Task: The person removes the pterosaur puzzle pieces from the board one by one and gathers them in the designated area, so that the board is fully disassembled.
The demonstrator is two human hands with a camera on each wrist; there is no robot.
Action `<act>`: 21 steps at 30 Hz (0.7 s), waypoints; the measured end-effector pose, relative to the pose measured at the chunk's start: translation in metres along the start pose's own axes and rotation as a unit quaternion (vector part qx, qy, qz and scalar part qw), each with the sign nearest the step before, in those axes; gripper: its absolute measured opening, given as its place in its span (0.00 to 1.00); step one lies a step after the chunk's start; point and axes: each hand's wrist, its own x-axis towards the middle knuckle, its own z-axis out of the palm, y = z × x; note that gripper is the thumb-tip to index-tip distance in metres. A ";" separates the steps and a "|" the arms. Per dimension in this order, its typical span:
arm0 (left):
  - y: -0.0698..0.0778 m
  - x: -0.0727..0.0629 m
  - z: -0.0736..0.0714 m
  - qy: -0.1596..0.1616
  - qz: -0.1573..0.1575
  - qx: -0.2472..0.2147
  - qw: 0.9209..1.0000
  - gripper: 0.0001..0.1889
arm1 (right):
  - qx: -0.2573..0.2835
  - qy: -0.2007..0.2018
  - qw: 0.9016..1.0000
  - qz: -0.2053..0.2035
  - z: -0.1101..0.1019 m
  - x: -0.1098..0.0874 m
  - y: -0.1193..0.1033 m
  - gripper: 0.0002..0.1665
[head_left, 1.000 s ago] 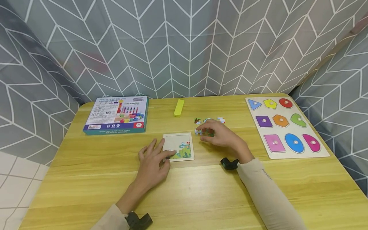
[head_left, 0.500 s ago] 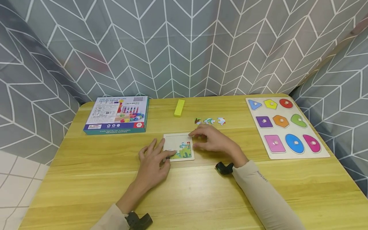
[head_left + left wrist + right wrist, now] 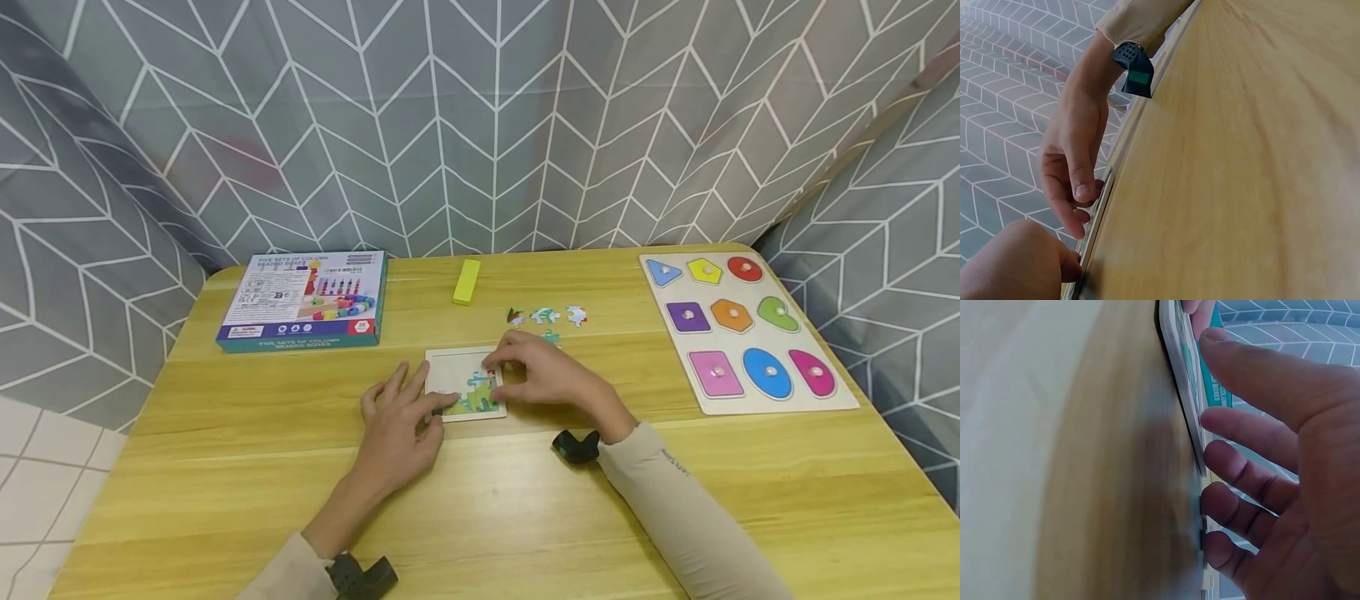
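L hand (image 3: 397, 421) loose on tray (image 3: 448, 368), prob. bracing; R hand (image 3: 551, 372) over its R edge, grip unclear; align w/ its pcs (image 3: 477, 403) b4 pressing.

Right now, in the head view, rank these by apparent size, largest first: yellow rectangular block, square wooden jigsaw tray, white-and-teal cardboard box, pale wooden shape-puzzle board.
1. Pale wooden shape-puzzle board
2. White-and-teal cardboard box
3. Square wooden jigsaw tray, partly covered
4. Yellow rectangular block
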 end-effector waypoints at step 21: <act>0.000 0.000 0.000 -0.004 -0.002 0.006 1.000 0.18 | 0.011 -0.013 1.000 -0.005 0.005 0.000 -0.005 0.23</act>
